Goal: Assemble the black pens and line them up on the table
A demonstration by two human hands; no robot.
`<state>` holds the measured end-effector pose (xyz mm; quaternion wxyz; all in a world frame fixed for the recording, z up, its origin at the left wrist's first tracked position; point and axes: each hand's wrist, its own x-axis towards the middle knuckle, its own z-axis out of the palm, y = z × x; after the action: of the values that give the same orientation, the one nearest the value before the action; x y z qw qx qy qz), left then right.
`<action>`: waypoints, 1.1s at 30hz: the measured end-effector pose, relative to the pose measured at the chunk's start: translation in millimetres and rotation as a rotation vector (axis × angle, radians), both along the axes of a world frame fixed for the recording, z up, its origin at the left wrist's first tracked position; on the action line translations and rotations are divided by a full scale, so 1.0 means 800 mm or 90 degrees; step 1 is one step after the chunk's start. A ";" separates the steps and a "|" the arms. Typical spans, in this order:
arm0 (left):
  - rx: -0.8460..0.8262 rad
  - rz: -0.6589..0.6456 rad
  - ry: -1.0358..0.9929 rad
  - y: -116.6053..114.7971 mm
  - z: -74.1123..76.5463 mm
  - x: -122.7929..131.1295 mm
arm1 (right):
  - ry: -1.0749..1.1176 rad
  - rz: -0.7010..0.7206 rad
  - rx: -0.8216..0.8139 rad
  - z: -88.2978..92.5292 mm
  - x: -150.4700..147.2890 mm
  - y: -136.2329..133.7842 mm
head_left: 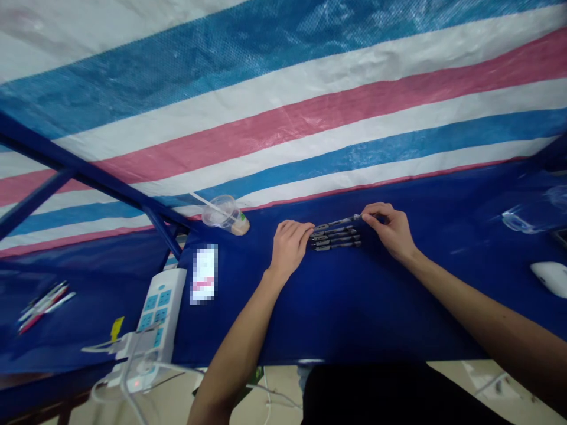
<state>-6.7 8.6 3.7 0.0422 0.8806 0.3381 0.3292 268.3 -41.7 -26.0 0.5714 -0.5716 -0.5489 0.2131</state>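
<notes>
A short row of dark pens (335,240) lies between the hands, the left hand (290,245) loosely curled with fingertips against the ends on its side, gripping nothing, while the right hand (392,231) pinches the farthest pen (336,223) by its other end.

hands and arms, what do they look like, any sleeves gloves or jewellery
Both are bare: the left hand and right hand have no gloves, and no ring, watch or wristband shows. The left forearm and right forearm are uncovered to the frame edge, no sleeve in sight. A black garment shows at the bottom.
</notes>
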 end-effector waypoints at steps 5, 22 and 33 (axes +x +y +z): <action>0.015 -0.042 -0.030 0.000 -0.002 0.000 | 0.023 0.038 -0.008 0.001 -0.005 -0.003; 0.055 -0.116 -0.040 -0.008 0.001 0.005 | -0.433 0.203 0.102 0.011 -0.030 -0.021; 0.032 -0.110 -0.030 -0.009 0.003 0.006 | -0.423 0.196 0.125 0.015 -0.037 -0.031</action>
<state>-1.5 1.1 6.1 0.0560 0.8992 0.2515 0.3536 238.4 -66.6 -13.7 0.3757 -0.4630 -0.8015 0.0462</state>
